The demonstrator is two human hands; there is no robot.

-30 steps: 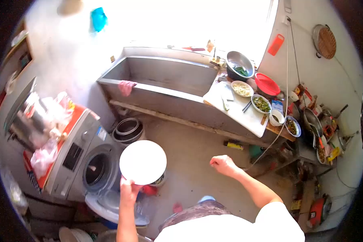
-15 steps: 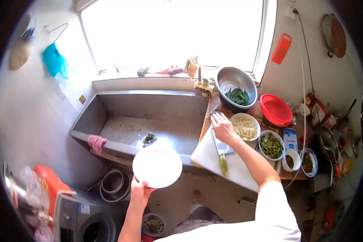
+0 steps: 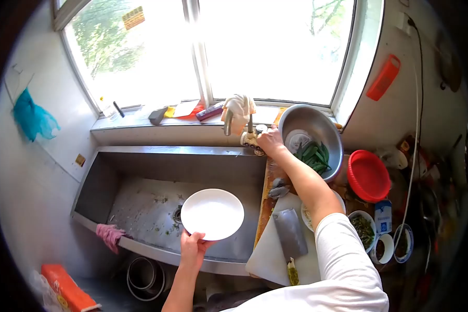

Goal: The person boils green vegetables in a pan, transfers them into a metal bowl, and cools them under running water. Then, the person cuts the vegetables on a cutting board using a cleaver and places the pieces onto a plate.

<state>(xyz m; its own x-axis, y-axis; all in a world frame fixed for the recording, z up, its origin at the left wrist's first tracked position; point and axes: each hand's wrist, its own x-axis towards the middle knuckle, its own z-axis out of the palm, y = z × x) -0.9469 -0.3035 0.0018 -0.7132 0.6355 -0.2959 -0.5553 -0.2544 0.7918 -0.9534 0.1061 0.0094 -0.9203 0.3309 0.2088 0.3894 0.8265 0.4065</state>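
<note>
My left hand (image 3: 193, 247) grips the near rim of a white plate (image 3: 213, 213), which it holds over the near side of the metal sink (image 3: 140, 205). My right hand (image 3: 270, 141) reaches to the faucet (image 3: 250, 138) at the sink's back right corner, its fingers closed round the handle area. A cloth (image 3: 239, 110) is draped over the faucet's spout. Below my right arm, a cleaver (image 3: 291, 234) lies on the white cutting board (image 3: 268, 255). A grey rag (image 3: 279, 188) sits at the board's far end.
Right of the faucet stands a metal basin (image 3: 309, 122) with green pods (image 3: 315, 156). Beyond it are a red plastic basin (image 3: 368, 176), a bowl of chopped greens (image 3: 362, 231) and a small white bowl (image 3: 384, 248). A pink cloth (image 3: 109, 235) hangs on the sink's front edge.
My right hand has moved from the far end of the cutting board to the faucet. My left hand has brought the plate over the sink. The view has tilted up toward the window.
</note>
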